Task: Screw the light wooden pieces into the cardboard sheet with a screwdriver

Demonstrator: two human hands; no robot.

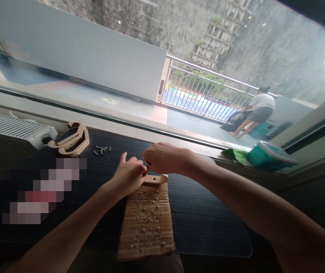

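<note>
A pale wooden hook (159, 179) with a dark hole lies across the far end of a wooden board (148, 223) pitted with many small holes. My left hand (132, 172) is closed at the hook's left end, its fingers pressed against it and one digit sticking up. Just above the hook, my right hand (162, 157) forms a fist, knuckles up, meeting the left fingertips. A small dark piece shows between the two hands; the fist hides what it grips. Several loose screws (103, 150) lie on the black table (208, 212) to the left.
More wooden hooks (74, 142) rest at the table's back left, near a white radiator (17, 129). A blurred-out object (43, 191) lies on the left. By the window stand a teal container (270, 155) and a green cloth (234, 156). Outside, a person (260, 106) bends over.
</note>
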